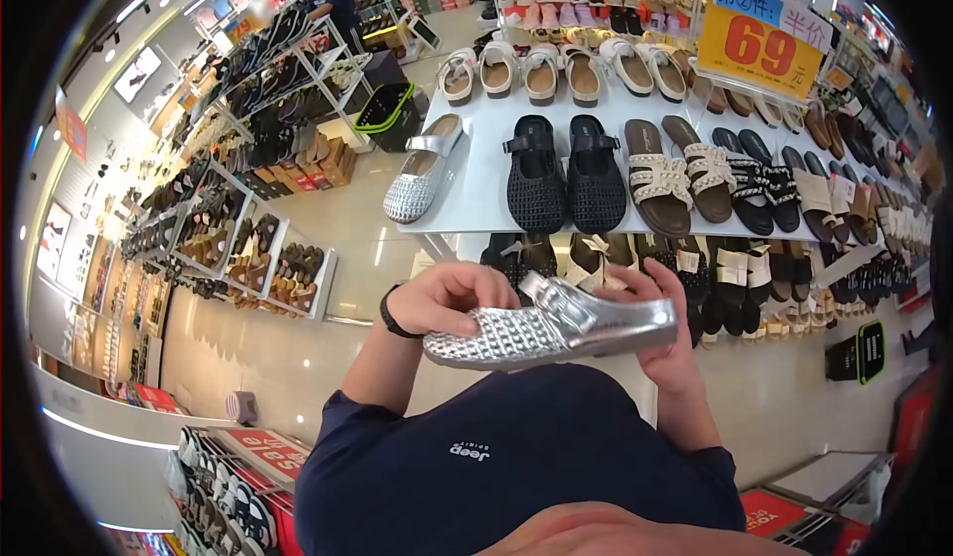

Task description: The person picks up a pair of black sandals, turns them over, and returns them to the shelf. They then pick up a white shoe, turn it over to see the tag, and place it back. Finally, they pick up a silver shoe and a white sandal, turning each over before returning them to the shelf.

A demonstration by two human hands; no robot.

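A silver shoe (511, 336) with a woven toe, a buckled strap and a smooth heel strap is held sideways in front of my chest. At its toe end, my left hand (452, 296), with a black band at the wrist, has its thumb on the weave. My right hand (663, 357) grips the heel end from behind; part of its fingers is hidden by the shoe. A matching silver shoe (417, 191) stands at the left corner of the white display table (476, 174), beside a pair of black woven shoes (537, 184).
More sandals (657, 184) line the table to the right, with lower shelves of shoes beneath. A yellow price sign (762, 38) rises at the back. Shoe racks (253, 243) stand on the left. Another person (333, 5) is at the far left, near a black-and-green basket (385, 109).
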